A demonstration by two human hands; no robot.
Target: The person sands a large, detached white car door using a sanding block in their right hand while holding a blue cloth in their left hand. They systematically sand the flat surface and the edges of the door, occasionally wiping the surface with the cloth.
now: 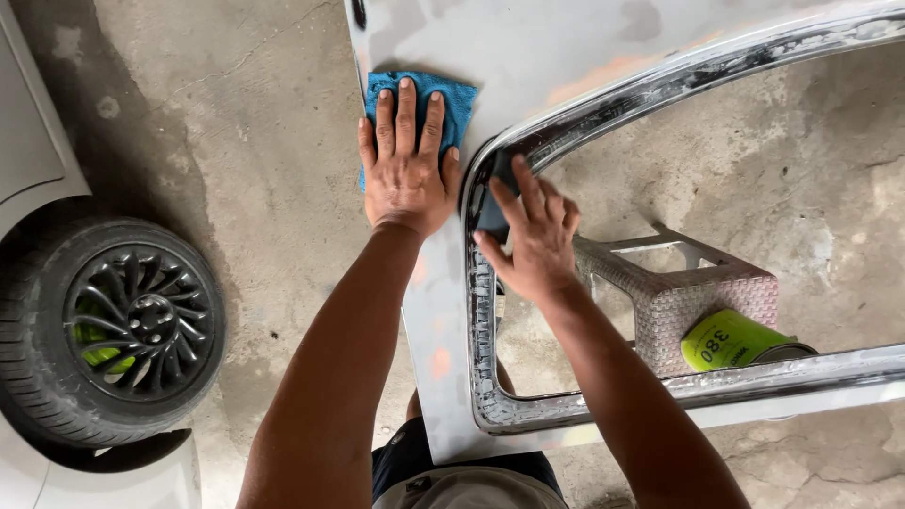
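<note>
Concrete floor (pixel 245 170) fills the frame, bare on the left between the car and the panel, and bare again on the right inside the panel's cutout.

Grey car panel (pixel 528 57) spans centre to far right, its left edge running from far down to near. Big cutout opening in it, rimmed by a scraped, shiny edge (pixel 660 90) that curves at the far-left corner.

White car on the far left; its wheel (pixel 123 330) with a dark rim sits well apart from the panel.

Metal stand (pixel 698 292) is seen through the cutout, with a green can (pixel 735 339) lying on its side just beside it, near the lower rim.

Left hand (pixel 405 160) flat, fingers spread, pressing a blue cloth (pixel 457 108) on the panel at its left edge.

Right hand (pixel 537 236) is curled at the cutout's corner, fingers gripping a small dark pad (pixel 495 203) against the rim. Hands are close together, not touching.
</note>
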